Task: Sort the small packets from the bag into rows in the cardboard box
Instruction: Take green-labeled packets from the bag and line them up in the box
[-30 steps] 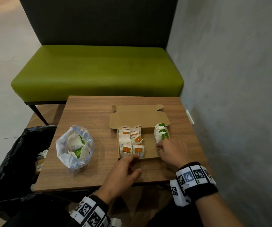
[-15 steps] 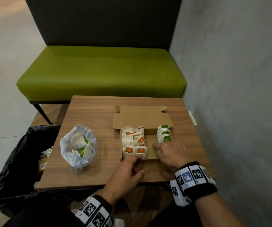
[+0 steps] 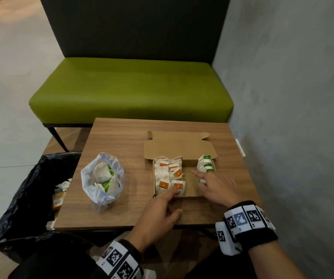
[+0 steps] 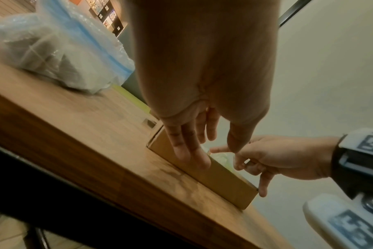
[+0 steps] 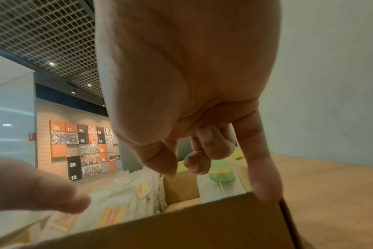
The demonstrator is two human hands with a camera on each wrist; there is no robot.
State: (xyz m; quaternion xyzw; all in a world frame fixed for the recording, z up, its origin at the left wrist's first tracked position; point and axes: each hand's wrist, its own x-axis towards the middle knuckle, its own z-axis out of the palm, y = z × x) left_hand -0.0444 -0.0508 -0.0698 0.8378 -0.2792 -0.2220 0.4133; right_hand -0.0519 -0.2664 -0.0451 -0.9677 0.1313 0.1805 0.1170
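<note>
A shallow cardboard box with its flap folded back sits at centre right of the frame on a wood-grain table. Inside, flat white packets with orange squares fill two rows on its left; green-marked packets line its right wall. The left hand lays straight fingers on the box's near wall, holding nothing. The right hand points its index finger over the bare box floor, other fingers loosely bent, gripping nothing visible. Left of the box stands a crinkled clear plastic bag of packets. A black bin bag hangs at lower left; a green padded bench lies above.
</note>
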